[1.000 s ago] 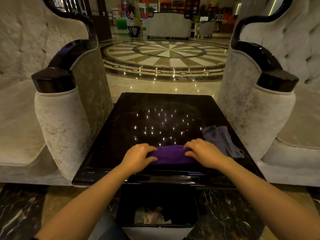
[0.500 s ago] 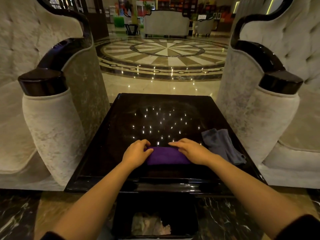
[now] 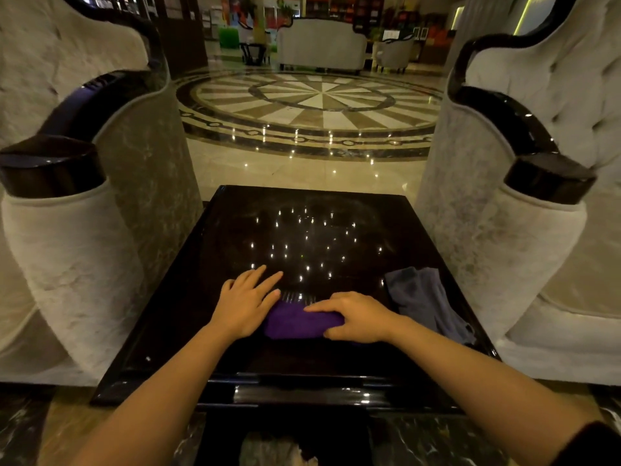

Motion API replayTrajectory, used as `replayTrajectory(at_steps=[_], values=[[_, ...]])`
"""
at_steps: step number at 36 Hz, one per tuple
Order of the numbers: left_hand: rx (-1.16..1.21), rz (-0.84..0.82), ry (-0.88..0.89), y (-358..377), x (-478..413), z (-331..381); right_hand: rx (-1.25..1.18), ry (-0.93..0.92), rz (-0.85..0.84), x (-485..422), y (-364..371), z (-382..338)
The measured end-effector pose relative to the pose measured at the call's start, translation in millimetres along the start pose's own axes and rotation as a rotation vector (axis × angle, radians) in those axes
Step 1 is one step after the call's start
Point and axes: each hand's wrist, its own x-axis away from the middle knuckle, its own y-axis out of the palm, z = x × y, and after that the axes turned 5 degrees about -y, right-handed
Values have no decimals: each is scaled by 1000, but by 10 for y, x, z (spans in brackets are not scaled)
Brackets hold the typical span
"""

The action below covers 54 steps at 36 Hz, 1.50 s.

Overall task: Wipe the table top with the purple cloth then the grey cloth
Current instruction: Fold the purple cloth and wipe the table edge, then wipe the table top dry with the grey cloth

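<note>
Now the folded purple cloth lies bunched on the glossy black tabletop. Both hands press it flat-palmed, left hand and right hand, no closed grip. A crumpled grey cloth sits just beside.

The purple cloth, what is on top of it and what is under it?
Both hands press on the folded purple cloth: the left hand covers its left end, the right hand its right end. Beneath it lies the glossy black table top; that covered patch cannot be seen.

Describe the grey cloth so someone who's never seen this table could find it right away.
Start at the glossy black table between two pale armchairs. Near its right edge lies the grey cloth, just beyond the right hand. Unlike the folded purple cloth under both hands, it lies crumpled and untouched.
</note>
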Motion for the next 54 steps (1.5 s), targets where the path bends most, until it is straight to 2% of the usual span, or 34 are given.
replayTrajectory(at_steps=[6,12,16,18,22,28,39,54], values=[[-61,14,-69,-17,-222,-20,-189,95,244,-37,-171,127],[-92,-49,-114,21,-349,-46,-402,336,501,-124,-490,544],[-126,-116,-126,79,-365,-74,-336,490,703,-168,-727,864],[-139,-147,-135,116,-365,-100,-263,557,742,-184,-808,1005],[-178,-191,-145,168,-374,-143,-178,694,716,-196,-805,1245],[-175,-227,-147,162,-398,-171,-122,901,446,-248,-471,1461],[-186,-246,-152,131,-396,-138,-171,859,242,-163,-524,1517],[-113,-213,-159,114,-305,-120,-157,650,440,493,-248,1164]])
